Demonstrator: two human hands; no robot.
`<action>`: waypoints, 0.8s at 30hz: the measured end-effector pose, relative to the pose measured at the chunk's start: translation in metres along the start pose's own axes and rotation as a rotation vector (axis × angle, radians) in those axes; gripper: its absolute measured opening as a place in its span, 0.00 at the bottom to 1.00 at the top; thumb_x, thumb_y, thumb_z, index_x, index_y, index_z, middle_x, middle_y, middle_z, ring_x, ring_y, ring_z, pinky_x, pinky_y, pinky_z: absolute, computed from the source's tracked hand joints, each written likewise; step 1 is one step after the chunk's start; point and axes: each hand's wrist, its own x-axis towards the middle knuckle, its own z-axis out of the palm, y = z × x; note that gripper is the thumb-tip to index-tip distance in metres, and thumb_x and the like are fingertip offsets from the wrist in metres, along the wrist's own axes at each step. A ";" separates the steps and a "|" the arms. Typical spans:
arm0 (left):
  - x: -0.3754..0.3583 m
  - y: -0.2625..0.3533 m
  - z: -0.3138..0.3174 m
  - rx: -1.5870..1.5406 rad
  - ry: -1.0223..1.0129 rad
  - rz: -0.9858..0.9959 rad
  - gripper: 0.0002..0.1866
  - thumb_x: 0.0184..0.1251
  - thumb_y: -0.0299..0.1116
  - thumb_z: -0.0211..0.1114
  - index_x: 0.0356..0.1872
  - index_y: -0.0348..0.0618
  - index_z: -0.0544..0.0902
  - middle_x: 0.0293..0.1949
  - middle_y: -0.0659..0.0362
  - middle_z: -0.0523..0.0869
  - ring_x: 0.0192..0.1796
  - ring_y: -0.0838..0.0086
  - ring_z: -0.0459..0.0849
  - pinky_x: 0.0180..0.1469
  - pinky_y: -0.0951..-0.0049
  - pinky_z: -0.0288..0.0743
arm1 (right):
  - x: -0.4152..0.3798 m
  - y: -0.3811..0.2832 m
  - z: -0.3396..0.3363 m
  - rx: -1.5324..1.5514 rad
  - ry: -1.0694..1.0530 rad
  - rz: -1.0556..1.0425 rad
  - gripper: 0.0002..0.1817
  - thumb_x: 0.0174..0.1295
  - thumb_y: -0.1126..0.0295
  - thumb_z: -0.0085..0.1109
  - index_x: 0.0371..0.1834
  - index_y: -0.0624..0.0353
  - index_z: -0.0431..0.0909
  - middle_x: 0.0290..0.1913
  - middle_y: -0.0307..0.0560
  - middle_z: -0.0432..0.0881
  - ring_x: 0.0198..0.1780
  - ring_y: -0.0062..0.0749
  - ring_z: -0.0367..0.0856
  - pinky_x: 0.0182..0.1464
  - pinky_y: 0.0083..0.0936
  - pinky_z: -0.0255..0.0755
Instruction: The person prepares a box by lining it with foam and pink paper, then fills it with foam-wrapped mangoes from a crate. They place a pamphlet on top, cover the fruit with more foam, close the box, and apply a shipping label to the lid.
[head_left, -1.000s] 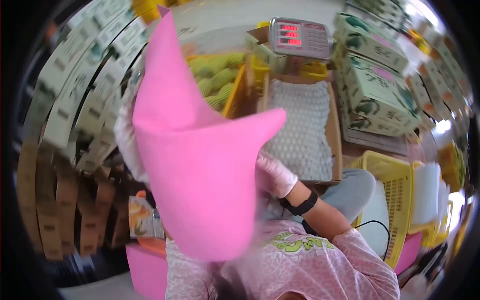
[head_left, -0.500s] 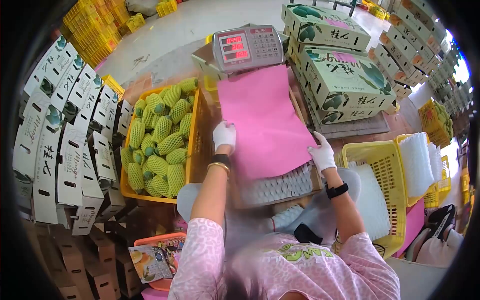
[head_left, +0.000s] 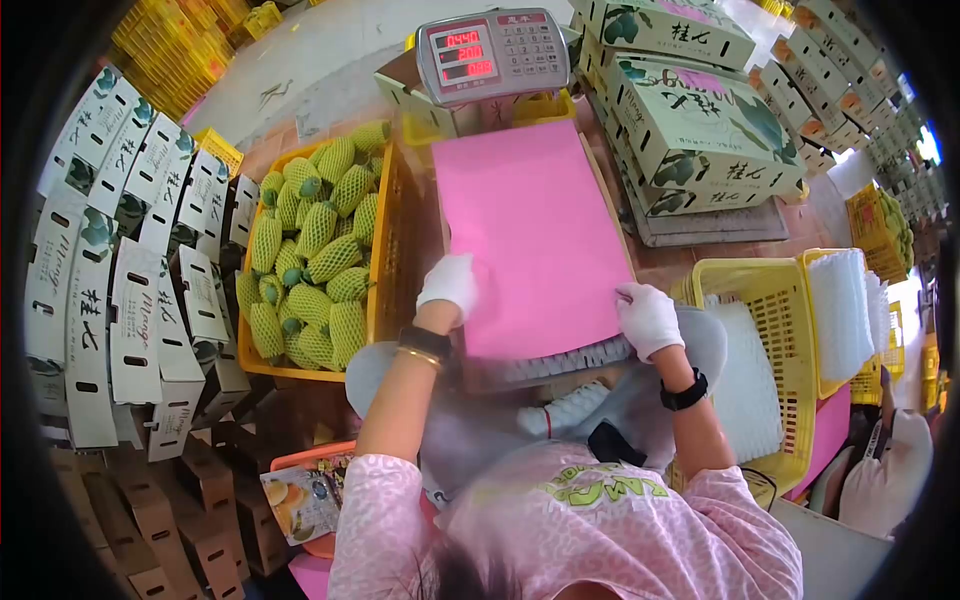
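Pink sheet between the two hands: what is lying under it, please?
A strip of bumpy, pale padding shows beneath the edge of the pink sheet nearest the person. Whatever else lies under the sheet is covered and cannot be seen.

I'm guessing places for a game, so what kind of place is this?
Probably a fruit packing place: there's a crate of mangoes in net sleeves, a digital scale, and stacked boxes with "Mango" printed on them.
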 end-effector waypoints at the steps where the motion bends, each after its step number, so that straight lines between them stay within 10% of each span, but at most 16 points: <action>1: -0.001 0.005 0.012 -0.001 -0.006 -0.004 0.18 0.57 0.22 0.50 0.50 0.37 0.77 0.46 0.37 0.78 0.48 0.48 0.79 0.48 0.63 0.76 | -0.003 -0.004 0.002 -0.001 -0.007 0.002 0.13 0.55 0.67 0.52 0.36 0.65 0.80 0.37 0.62 0.81 0.37 0.51 0.82 0.40 0.37 0.76; 14: 0.014 0.029 0.079 0.721 -0.340 0.037 0.10 0.58 0.29 0.58 0.39 0.48 0.85 0.43 0.59 0.82 0.44 0.70 0.82 0.38 0.71 0.77 | -0.003 -0.004 0.049 -0.900 -0.550 -0.284 0.08 0.46 0.70 0.58 0.29 0.49 0.85 0.26 0.39 0.84 0.31 0.32 0.84 0.26 0.29 0.73; 18: -0.010 0.055 0.072 0.705 -0.044 0.032 0.08 0.51 0.31 0.63 0.35 0.51 0.83 0.40 0.59 0.77 0.41 0.68 0.80 0.32 0.68 0.76 | 0.010 -0.033 0.027 -0.929 -0.598 -0.366 0.08 0.49 0.69 0.57 0.31 0.49 0.85 0.35 0.43 0.84 0.37 0.34 0.84 0.28 0.31 0.73; 21: -0.024 0.068 0.105 0.567 -0.204 0.040 0.16 0.55 0.33 0.62 0.47 0.53 0.80 0.52 0.59 0.74 0.53 0.54 0.76 0.46 0.53 0.75 | 0.035 -0.014 0.081 -0.773 -0.464 -0.393 0.09 0.50 0.65 0.60 0.33 0.54 0.83 0.47 0.53 0.80 0.46 0.44 0.81 0.37 0.35 0.76; 24: -0.023 0.060 0.116 0.517 -0.266 -0.055 0.15 0.58 0.35 0.61 0.48 0.56 0.81 0.50 0.55 0.79 0.52 0.58 0.79 0.55 0.60 0.72 | 0.063 0.013 0.131 -0.906 -0.944 -0.633 0.25 0.32 0.53 0.72 0.33 0.58 0.83 0.45 0.57 0.80 0.42 0.51 0.81 0.44 0.38 0.76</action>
